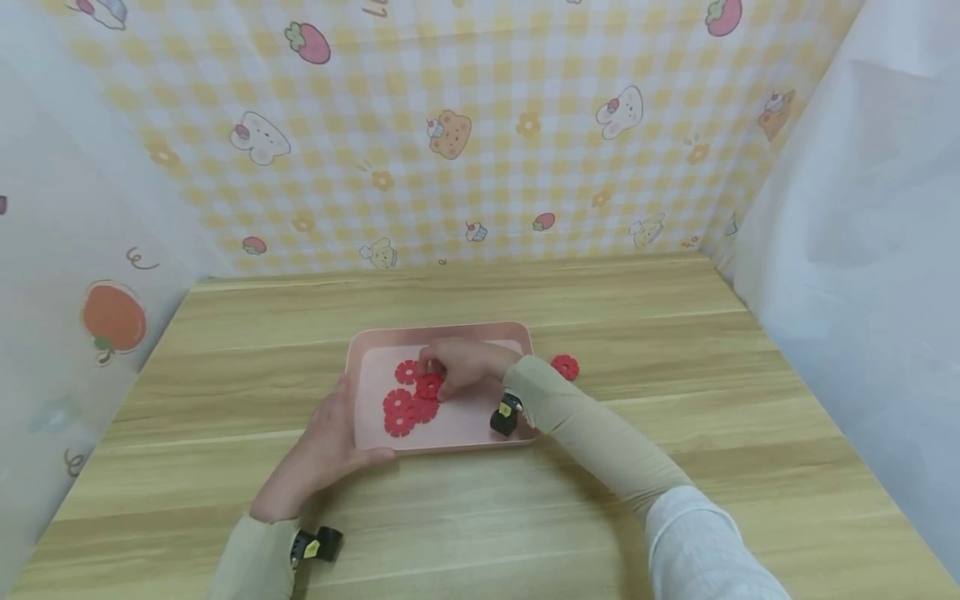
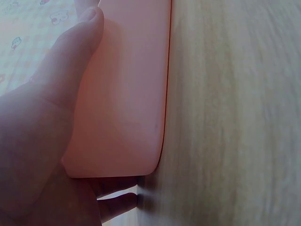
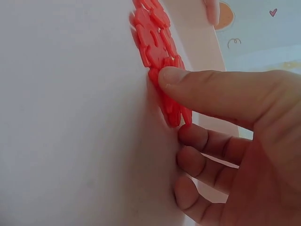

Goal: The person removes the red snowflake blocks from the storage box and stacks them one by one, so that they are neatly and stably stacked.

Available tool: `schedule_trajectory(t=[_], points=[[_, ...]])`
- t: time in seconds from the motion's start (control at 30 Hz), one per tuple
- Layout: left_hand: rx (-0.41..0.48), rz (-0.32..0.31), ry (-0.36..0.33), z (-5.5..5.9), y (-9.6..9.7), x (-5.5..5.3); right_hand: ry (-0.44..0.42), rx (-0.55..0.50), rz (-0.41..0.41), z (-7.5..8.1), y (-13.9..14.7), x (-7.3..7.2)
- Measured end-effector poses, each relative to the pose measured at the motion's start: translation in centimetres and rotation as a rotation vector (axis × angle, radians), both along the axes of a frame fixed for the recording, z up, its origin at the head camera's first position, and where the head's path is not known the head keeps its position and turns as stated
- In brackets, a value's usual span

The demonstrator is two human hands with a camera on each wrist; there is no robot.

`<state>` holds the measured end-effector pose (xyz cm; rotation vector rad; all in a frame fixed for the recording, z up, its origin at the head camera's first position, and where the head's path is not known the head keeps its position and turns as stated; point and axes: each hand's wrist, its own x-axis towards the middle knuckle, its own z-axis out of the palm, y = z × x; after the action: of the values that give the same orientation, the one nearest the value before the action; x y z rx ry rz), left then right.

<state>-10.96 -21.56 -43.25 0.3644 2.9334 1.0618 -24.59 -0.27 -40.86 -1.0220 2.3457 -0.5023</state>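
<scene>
A pink tray [image 1: 465, 448] lies on the table with several red notched plastic discs [image 1: 399, 421] bunched in its left half, some overlapping. My right hand [image 1: 468, 362] reaches into the tray. Its thumb and index finger pinch a red notched disc [image 1: 430, 386] at the right side of the bunch; in the right wrist view the thumb lies over this disc [image 3: 171, 101]. My left hand [image 1: 330, 433] rests against the tray's front left corner, thumb along the front wall and fingers along the left side. In the left wrist view the thumb reaches the rim.
One more red disc [image 1: 565, 367] lies on the wooden table [image 1: 637, 333], just right of the tray. A yellow checked cloth [image 1: 495, 183] hangs behind the table, with pale sheets at both sides. Each wrist carries a small black camera [image 1: 505, 417].
</scene>
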Motion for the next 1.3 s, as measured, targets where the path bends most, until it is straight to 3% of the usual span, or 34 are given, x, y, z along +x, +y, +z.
schedule_trajectory(t=[0.27,0.57,1.13,1.3], points=[[-0.024,0.013,-0.020,0.4,0.1,0.3,0.009,-0.009,-0.017,0.1,0.2,0.1],[0.007,-0.018,0.016,0.3,0.1,0.2,-0.006,-0.034,-0.050,0.3,1.0,0.2],[-0.032,0.012,-0.004,0.3,0.2,0.2,-0.095,-0.087,-0.068,1.7,2.7,0.2],[-0.027,0.006,0.023,0.3,0.3,0.3,-0.066,-0.105,-0.073,2.0,3.5,0.2]])
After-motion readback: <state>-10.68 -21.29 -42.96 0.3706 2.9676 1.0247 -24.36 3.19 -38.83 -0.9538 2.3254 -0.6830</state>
